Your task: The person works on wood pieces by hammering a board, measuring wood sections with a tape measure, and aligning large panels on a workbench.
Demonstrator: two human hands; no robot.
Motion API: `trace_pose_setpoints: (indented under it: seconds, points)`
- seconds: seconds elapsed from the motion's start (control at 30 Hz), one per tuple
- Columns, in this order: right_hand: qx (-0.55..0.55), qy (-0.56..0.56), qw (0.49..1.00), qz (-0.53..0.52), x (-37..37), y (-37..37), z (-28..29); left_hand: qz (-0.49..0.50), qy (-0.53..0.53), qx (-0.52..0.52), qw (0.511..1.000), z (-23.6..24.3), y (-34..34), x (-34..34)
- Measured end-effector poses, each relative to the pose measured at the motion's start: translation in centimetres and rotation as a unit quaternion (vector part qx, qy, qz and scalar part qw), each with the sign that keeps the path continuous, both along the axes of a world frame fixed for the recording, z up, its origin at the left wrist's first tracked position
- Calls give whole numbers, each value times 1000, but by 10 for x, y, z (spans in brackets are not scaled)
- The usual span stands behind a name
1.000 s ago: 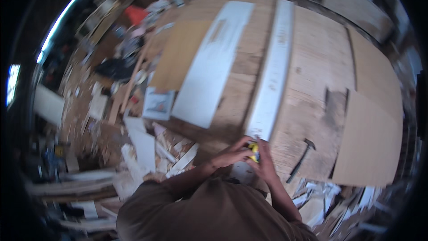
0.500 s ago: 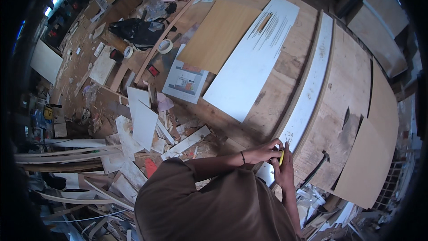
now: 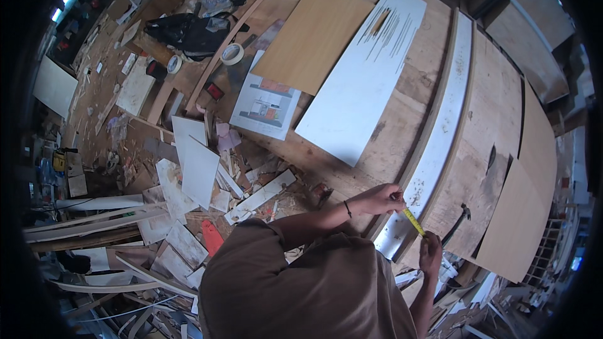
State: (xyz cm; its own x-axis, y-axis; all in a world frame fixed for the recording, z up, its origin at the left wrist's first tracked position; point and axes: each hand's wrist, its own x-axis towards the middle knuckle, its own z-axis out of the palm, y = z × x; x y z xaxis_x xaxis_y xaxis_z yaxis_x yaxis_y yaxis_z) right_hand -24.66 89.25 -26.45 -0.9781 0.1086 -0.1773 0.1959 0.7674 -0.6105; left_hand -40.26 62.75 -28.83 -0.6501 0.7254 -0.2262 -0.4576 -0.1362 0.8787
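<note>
A yellow tape measure [image 3: 412,221] is stretched between my two hands, slanting across the white channel-like strip [image 3: 430,169] with wooden edges. My left hand [image 3: 379,199] pinches the blade's upper end beside the strip's left edge. The other end runs into my right hand [image 3: 430,252], closed around it; the case is mostly hidden by the fingers. Just right of that hand lies a hammer [image 3: 457,223] with a dark handle.
A white panel with dark slits [image 3: 364,88], a brown board [image 3: 308,37] and a printed sheet [image 3: 267,107] lie on the workbench. Masking tape [image 3: 232,54] and a black bag [image 3: 188,34] are farther left. Wood offcuts [image 3: 195,169] litter the left side.
My hands have moved apart, the right one down and to the right, and a length of yellow tape now shows between them. The view has shifted slightly.
</note>
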Motion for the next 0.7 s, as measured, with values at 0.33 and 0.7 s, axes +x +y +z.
trace_pose_setpoints:
  seconds: [0.33,0.7]
  points:
    - [107,-60,988,-95,48,60,1,-1,150,-76,986,-45,3,2]
    - [172,-69,979,-82,77,81,-21,-1,359,-301,883,-85,18,17]
